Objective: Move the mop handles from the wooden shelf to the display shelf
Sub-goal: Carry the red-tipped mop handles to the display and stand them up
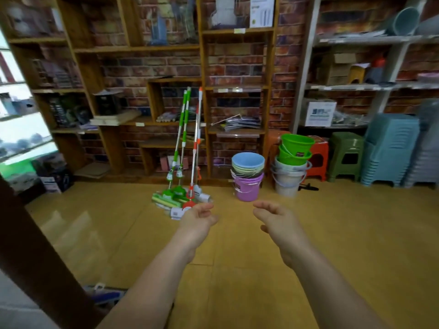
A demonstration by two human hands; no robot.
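Both bare hands, left (198,218) and right (275,218), fingers loosely spread, empty, before slim green-and-orange mop handles (187,129).

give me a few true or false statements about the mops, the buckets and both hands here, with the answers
1. The mops lean upright against the wooden shelf. True.
2. The left hand grips a mop handle. False: it holds nothing, its fingers relaxed in the air in front of the mop heads.
3. The right hand is empty. True.
4. One mop has orange fittings and the others green. True.
5. The stack with the purple bucket at the bottom stands left of the mops. False: it stands to their right, on the floor.
6. The green buckets lie tipped over on the floor. False: they sit upright, nested on top of a stack of pale buckets.
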